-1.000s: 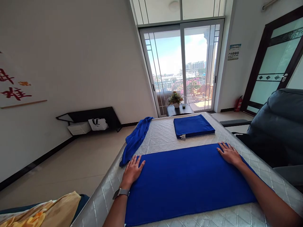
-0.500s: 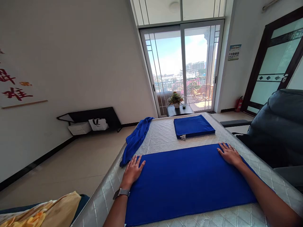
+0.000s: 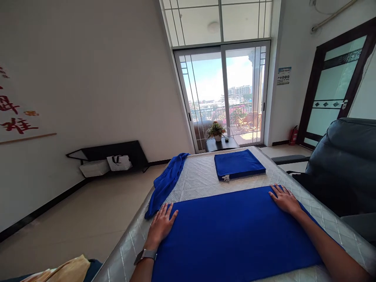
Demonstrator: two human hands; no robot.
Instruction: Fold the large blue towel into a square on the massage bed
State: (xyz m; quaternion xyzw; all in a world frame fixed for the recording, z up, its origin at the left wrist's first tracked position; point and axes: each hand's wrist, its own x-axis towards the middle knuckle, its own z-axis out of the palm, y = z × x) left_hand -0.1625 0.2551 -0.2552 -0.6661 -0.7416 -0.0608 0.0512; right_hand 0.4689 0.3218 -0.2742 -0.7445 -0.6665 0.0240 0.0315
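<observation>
Both left hand (image 3: 162, 223) and right hand (image 3: 284, 200) lay flat at opposite ends of the blue cloth (image 3: 235, 239). Its length separated them.

Red 难 (image 3: 20, 126) on wall scroll (image 3: 22, 114), prohibition symbols (image 3: 285, 78) on notice (image 3: 283, 71), small print (image 3: 283, 83) blurred

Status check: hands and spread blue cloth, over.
Left hand, right hand: palms down, at far corners of spread blue rectangular cloth. Crumpled blue cloth near left hand; folded blue cloth stack beyond.
</observation>
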